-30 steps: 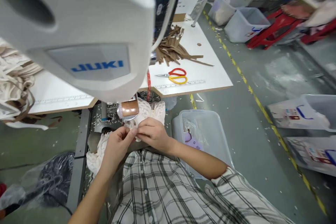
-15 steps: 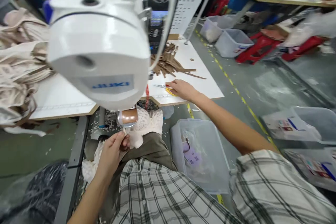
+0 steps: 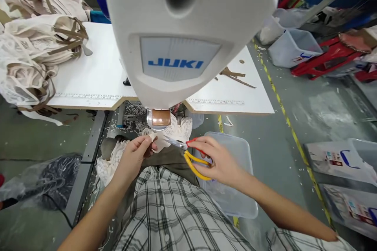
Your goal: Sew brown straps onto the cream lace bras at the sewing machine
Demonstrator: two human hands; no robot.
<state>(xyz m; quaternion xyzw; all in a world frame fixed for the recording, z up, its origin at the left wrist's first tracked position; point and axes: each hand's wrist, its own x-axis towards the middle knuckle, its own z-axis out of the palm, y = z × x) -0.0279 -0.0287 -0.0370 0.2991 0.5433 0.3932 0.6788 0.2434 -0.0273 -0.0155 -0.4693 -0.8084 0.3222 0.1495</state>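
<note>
Between the fingertips of my left hand is pinched an edge of a cream lace garment, which hangs over my lap below the sewing machine head. My right hand grips scissors with one red and one yellow handle. Their metal blades point left, and the tips lie close to the fabric at my left fingers. Whether the blades touch the cloth, I cannot tell. Just above the garment sits the machine's small brown-fronted end. More pale lace lies by my left forearm.
Cream garments with brown straps are heaped on the left of the white table. Brown strips lie on its right side. A clear plastic bin stands beside my right leg. A dark plastic-wrapped bundle is on the floor at left.
My right hand has lifted the scissors off the table and brought them down and left to the garment. My left hand keeps its pinch on the fabric. The view has shifted toward the machine head.
</note>
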